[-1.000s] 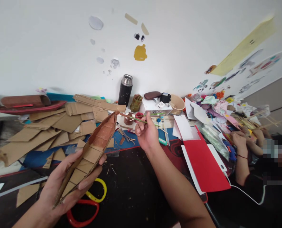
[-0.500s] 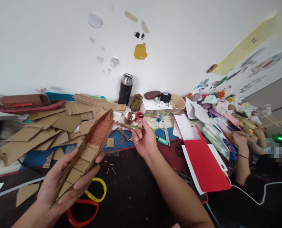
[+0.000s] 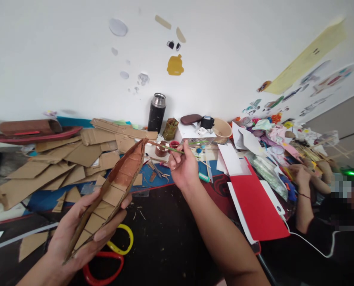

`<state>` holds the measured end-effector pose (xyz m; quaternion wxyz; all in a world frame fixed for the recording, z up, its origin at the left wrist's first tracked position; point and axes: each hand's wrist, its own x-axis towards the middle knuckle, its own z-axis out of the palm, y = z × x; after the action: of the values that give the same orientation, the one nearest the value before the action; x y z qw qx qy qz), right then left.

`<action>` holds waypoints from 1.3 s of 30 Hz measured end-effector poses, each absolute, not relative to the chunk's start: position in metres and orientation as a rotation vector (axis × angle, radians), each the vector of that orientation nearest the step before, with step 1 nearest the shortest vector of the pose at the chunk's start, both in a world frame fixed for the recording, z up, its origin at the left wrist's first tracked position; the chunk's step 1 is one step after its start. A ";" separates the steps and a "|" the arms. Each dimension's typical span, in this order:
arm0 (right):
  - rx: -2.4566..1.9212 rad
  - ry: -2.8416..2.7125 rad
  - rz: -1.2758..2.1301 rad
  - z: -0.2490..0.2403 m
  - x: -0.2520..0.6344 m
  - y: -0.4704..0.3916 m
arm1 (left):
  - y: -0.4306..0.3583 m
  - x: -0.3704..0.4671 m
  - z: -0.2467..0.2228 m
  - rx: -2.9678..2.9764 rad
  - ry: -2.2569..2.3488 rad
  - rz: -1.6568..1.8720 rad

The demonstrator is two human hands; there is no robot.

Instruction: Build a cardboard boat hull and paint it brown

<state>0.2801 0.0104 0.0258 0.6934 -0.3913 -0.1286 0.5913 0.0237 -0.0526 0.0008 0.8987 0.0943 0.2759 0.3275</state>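
My left hand (image 3: 78,230) cradles a long cardboard boat hull (image 3: 117,186) from below; its far half is painted brown and its bow points up and away. My right hand (image 3: 182,169) pinches a thin green-handled paintbrush (image 3: 167,148) whose tip reaches left toward the bow, just above a small brown paint pot (image 3: 160,149) and a red pot (image 3: 174,144).
Cardboard offcuts (image 3: 60,159) pile up at the left. A black flask (image 3: 157,113) stands at the wall. Red and yellow scissor handles (image 3: 114,254) lie under the hull. A red folder (image 3: 257,206) sits right, where another person's arms (image 3: 303,198) rest among craft clutter.
My right hand dipped left and down with the brush half a second ago, then rose back to near the paint pots. The hull shifted slightly in my left hand.
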 end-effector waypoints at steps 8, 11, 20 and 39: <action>-0.875 -0.280 1.308 0.024 0.281 0.012 | -0.053 0.027 0.003 0.430 0.622 0.737; -0.872 -0.282 1.306 0.024 0.281 0.014 | -0.054 0.029 0.005 0.422 0.616 0.735; -0.889 -0.278 1.316 0.021 0.276 0.013 | -0.054 0.023 -0.004 0.382 0.551 0.695; -0.848 -0.232 1.426 0.017 0.268 -0.007 | -0.052 0.022 0.004 0.318 0.582 0.728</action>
<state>0.2677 -0.0071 0.0168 0.6692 -0.3761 -0.1030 0.6325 0.0220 -0.0516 0.0040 0.8812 0.1527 0.2793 0.3496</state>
